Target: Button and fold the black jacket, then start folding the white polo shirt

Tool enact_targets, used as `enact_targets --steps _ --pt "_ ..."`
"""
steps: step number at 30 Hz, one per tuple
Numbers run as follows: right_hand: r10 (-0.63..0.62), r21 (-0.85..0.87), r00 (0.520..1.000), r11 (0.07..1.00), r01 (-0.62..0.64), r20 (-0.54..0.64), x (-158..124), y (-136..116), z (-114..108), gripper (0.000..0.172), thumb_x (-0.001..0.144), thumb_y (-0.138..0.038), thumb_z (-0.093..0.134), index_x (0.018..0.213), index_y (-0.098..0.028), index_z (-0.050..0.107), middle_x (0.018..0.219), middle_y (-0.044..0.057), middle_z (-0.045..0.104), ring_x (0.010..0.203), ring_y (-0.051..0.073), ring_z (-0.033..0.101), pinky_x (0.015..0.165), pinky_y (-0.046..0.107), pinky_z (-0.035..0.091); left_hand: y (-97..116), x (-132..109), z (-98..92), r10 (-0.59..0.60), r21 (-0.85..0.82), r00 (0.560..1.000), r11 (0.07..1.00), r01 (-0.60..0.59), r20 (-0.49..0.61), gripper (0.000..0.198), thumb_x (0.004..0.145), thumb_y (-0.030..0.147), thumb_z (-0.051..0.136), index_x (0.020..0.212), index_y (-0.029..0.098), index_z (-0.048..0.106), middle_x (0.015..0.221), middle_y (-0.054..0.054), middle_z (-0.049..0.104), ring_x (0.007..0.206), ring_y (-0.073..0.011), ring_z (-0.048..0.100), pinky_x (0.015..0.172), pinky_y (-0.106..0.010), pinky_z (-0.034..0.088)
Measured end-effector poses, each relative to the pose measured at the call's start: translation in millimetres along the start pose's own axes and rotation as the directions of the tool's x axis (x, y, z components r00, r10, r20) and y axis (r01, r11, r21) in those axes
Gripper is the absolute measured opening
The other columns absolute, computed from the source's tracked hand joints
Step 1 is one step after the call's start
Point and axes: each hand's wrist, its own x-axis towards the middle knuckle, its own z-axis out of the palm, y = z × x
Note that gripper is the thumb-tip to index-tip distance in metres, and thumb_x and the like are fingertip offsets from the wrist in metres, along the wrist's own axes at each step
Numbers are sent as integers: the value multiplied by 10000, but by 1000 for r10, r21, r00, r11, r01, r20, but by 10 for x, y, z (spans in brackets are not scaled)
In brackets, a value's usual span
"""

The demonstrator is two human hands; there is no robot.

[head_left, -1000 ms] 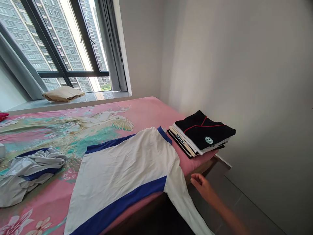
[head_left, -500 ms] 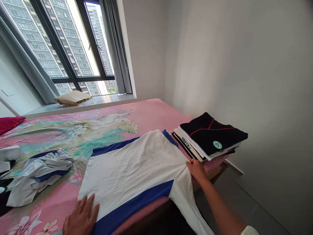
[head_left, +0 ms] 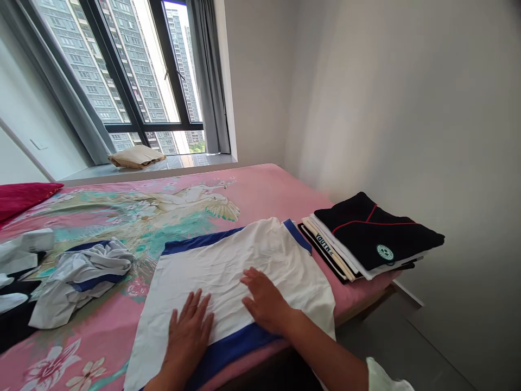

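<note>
A white shirt with blue side panels and a blue collar (head_left: 228,260) lies spread over the front edge of the bed, its collar toward the right. My left hand (head_left: 189,331) rests on the lower middle of the shirt, fingers spread. Over the shirt's centre, near the blue panel, is my right hand (head_left: 266,298), fingers extended and holding nothing; whether it presses on the cloth I cannot tell. The near sleeve is mostly hidden behind my right arm.
A stack of folded clothes, topped by a black garment with red piping (head_left: 378,231), sits at the bed's right corner. A crumpled white-and-blue shirt (head_left: 87,279) and other clothes lie left. The bedspread (head_left: 268,187) is pink. A beige package (head_left: 136,156) is on the windowsill.
My right hand has let go of the shirt near its shoulder and moved left over the middle. My left hand has moved right and inward from the hem. The view has shifted slightly left.
</note>
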Motion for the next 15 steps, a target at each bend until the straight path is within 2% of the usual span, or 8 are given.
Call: enact_targets --steps 2,4,6,7,9,10,12,15 --pt "63 -45 977 997 -54 205 -48 136 120 550 884 -418 428 1373 -168 387 1471 93 322 1380 241 218 1137 445 168 -48 11 37 12 15 995 1000 -14 97 537 893 429 243 1397 274 344 1524 -2 225 1410 -205 168 1115 -528 106" --pt "342 -186 895 936 -298 286 -239 490 67 636 886 -479 390 1410 -123 333 1490 128 264 1387 263 195 1134 479 122 -352 -68 67 -82 76 984 995 70 156 622 870 513 245 1432 247 252 1536 -5 154 1415 -222 144 1118 -543 72" --pt "602 -344 783 776 -529 153 -490 919 -114 702 889 -503 347 1425 -56 276 1504 162 192 1402 275 123 1133 497 67 -780 -202 63 -230 175 957 964 200 175 696 851 553 230 1449 201 171 1542 -13 106 1421 -223 110 1121 -541 64" --pt "667 -386 737 712 -587 108 -600 1100 -221 709 888 -501 340 1428 -48 264 1508 162 178 1404 274 113 1130 500 74 -972 -265 42 -293 223 938 942 251 184 721 846 555 226 1451 173 146 1542 -23 100 1422 -220 102 1126 -534 58" --pt "722 -437 690 639 -633 57 -720 1293 -400 697 882 -490 354 1418 -49 288 1502 162 203 1398 284 142 1122 519 71 -1190 -332 -34 -399 297 897 894 335 189 738 843 540 228 1447 123 145 1540 -52 114 1421 -224 102 1126 -539 53" --pt "727 -450 686 625 -638 37 -714 1283 -452 676 883 -474 359 1409 -52 312 1492 167 232 1391 292 167 1117 531 70 -1188 -323 -83 -434 320 882 874 364 182 739 843 531 238 1441 102 172 1537 -73 128 1421 -235 106 1119 -553 61" --pt "676 -438 737 666 -604 13 -575 1064 -451 619 894 -431 351 1393 -64 350 1475 169 276 1382 296 198 1114 537 71 -960 -220 -183 -420 319 896 877 360 142 704 850 498 264 1428 98 238 1535 -88 144 1420 -252 107 1106 -571 90" --pt "420 -315 903 872 -376 86 -218 510 -238 568 910 -377 332 1407 -101 341 1490 129 257 1396 258 165 1132 470 111 -338 48 -255 -156 176 985 974 141 73 607 880 431 271 1422 158 285 1537 -48 154 1420 -221 117 1117 -508 140"
